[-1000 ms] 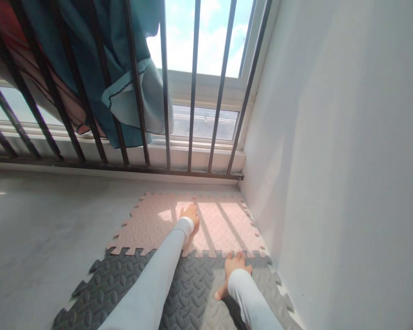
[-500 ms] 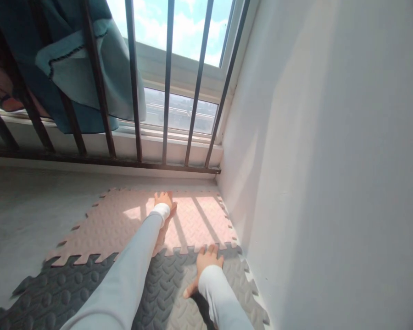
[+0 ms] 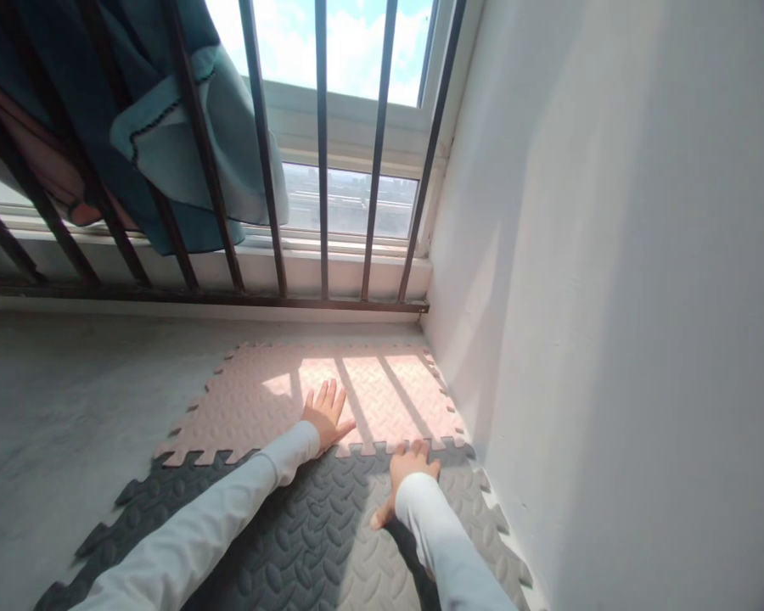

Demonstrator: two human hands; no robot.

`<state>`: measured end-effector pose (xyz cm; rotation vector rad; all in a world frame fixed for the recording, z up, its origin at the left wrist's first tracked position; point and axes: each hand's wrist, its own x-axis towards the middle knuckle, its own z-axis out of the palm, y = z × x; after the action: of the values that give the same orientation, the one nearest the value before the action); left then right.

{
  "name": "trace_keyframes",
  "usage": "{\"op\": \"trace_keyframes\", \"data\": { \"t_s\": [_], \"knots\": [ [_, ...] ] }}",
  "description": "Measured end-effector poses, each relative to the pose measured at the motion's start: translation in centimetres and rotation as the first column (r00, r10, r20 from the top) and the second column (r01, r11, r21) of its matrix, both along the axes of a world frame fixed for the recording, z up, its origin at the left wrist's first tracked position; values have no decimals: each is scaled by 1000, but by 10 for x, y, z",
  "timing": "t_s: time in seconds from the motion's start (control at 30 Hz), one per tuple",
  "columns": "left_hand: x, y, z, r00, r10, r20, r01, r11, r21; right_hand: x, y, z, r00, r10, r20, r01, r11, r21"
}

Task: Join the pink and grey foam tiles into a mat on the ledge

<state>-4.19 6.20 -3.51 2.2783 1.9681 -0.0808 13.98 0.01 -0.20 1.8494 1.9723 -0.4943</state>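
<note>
A pink foam mat tile [image 3: 248, 407] with toothed edges lies on the floor. Its near edge overlaps or meets a dark grey foam mat tile [image 3: 306, 526] of the same toothed kind; whether the teeth are locked cannot be made out. My left hand [image 3: 328, 416] rests with fingers spread on the near part of the pink tile. Flat near the seam, my right hand [image 3: 411, 471] presses on the grey tile, its fingertips at the pink teeth and its thumb out to the side. Neither hand grips anything.
A white wall [image 3: 579, 339] rises along the right side of the tiles. Dark metal railings [image 3: 324, 212] stand before the window at the back, with a blue cloth [image 3: 229, 161] behind the bars. Grey floor [image 3: 70, 399] stretches to the left.
My left hand has come back from the far part of the pink tile to near the seam, fingers now spread. My right hand stays at the seam. The view has shifted slightly.
</note>
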Motion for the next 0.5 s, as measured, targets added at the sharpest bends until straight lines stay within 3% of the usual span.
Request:
{"op": "trace_keyframes", "data": {
  "t_s": [0.1,0.23,0.3,0.37,0.43,0.5],
  "knots": [
    [-2,-1,3,1000,-5,-4,5,1000,11,-1,-2,4,996,-75,57,75,997,2],
    [7,-1,11,1000,15,0,-15,1000,-9,-3,-5,11,998,-40,48,40,999,-11],
    [13,-7,14,993,118,18,-117,993,-28,-3,-5,16,997,-40,68,42,998,-40],
    [13,-18,16,952,301,57,-298,953,-61,-4,-6,20,995,-39,86,44,998,-47],
    [-2,-32,16,889,450,82,-443,892,-89,-3,-8,22,996,-31,88,33,999,-28],
    [-34,-48,15,830,556,47,-549,829,-102,-3,-8,22,996,-21,86,22,1000,-11]
  ]
}}
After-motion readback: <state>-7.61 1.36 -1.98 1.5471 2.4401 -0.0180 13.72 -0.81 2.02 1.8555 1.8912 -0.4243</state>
